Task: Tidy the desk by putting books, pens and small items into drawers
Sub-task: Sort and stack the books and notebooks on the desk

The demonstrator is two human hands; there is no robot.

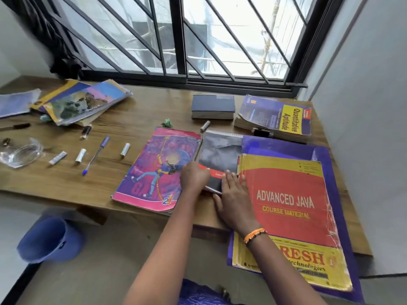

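Although no drawer shows anywhere in frame, clearly mid-grab at lower centre: left hand [193, 176] curled over the near left edge of the grey notebook [218, 155], right hand [234, 200] laid flat beside it with fingers [226, 180] spread and touching its near right corner, neither closed around it yet. Lying flat on the desk [66, 181], wedged between the pink book [157, 168] to the left and the red and yellow Java book [286, 208] to the right, the latter resting on a purple folder [326, 155] and overhanging the desk edge. Spiral-bound along the far edge, dull grey cover creased and scuffed, red band across the near part. Probably light and floppy, likely to bend if lifted by one corner; best pinched along the near edge with both hands, or slid out towards the gap first. Covers worn, so some risk of tearing at the wire. Further left, a blue pen [97, 155] and several small white tubes [80, 155] scattered apart. Towards the top, a thick grey book [212, 106], the aptitude book [277, 115] at upper right, and a loose stack of books [81, 102] at upper left below the barred window [178, 36]
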